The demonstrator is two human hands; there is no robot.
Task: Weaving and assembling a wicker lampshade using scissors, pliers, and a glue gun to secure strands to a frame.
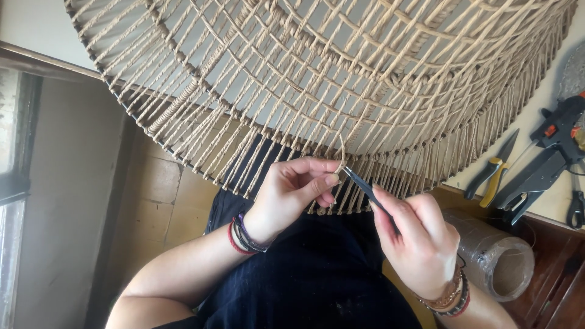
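The left hand (292, 192) comes in from seven o'clock, wrist bent upward, thumb and forefinger pinched on a loop of tan cord (341, 155) at the lower rim of the woven wicker frame (341, 73). The right hand (417, 244) rises from five o'clock, fingers curled and closed round a slim dark tool (365, 189) whose tip points toward eleven o'clock and meets the cord just beside the left thumb. Both wrists carry stacked bracelets (247, 234), red and dark on the left, brown and beaded on the right. The frame fills the upper picture from ten to two o'clock, its cord strands hanging like a fringe directly above both hands. At three o'clock of the right hand, yellow-handled pliers (490, 173) lie on a pale tabletop (548, 113), with a black glue gun (557, 131) farther right and black scissors (576, 207) at the edge. At four o'clock a clear plastic roll (499, 262) lies on its side on dark wood, its open end facing the viewer.
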